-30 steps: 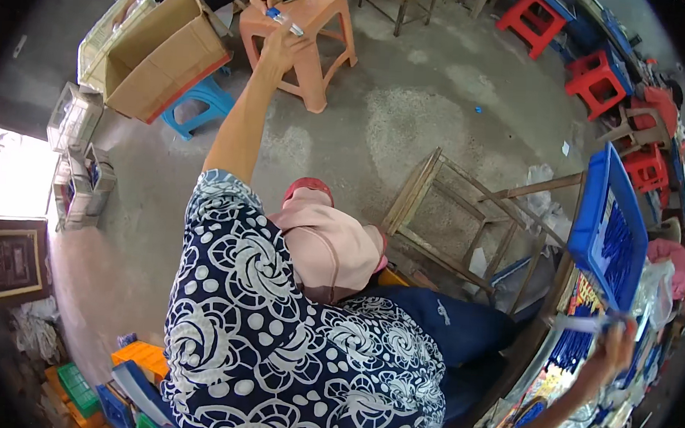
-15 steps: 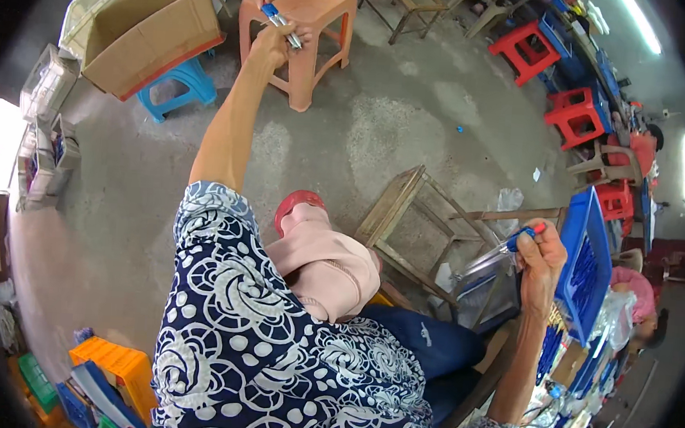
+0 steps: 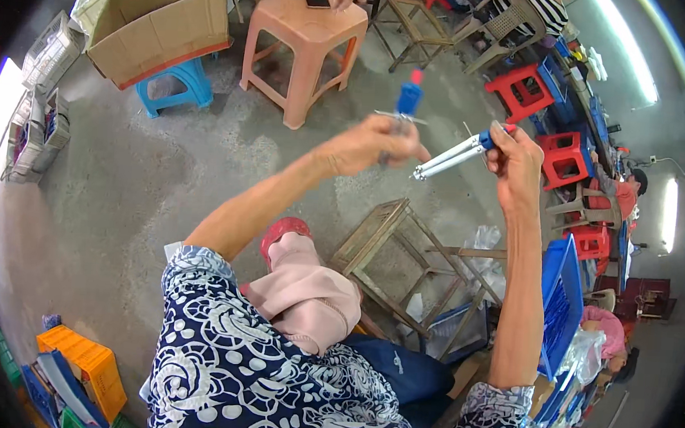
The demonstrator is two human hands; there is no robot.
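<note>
Left of the right fingers point(image 3: 505, 142), which pinch their blue end point(image 3: 486, 140), 2 white rods point(image 3: 449, 157) extend; the left fingers point(image 3: 415, 149) clasp a blurred blue-topped piece point(image 3: 409, 99).

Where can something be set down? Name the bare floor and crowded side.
Bare floor lies between the blue stool and orange crate, and between the peach stool and wooden frame. The right, around the blue tray, is crowded.
</note>
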